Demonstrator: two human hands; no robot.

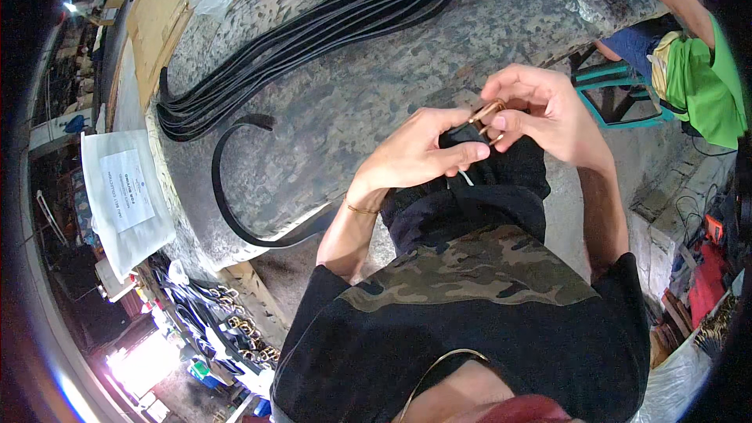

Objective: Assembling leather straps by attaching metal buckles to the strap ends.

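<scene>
Above my lap, my left hand (427,147) pinches the black end of a belt (456,138) between thumb and fingers. My right hand (552,113) is closed on a gold-coloured buckle (492,110) at that same end, thumb and fingertips on its frame. Fingers hide part of where the buckle meets the strap. A black strap (217,184) curves over the table to my left and passes behind my left forearm; whether it joins the held end is hidden.
Across the worn grey table (352,102) lies a bundle of black belts (313,43) with gold buckles at the far end. A white sheet-covered panel (125,188) stands left, above more buckled belts (243,329). At right, a person in a green garment (709,82) is near a teal frame (623,102).
</scene>
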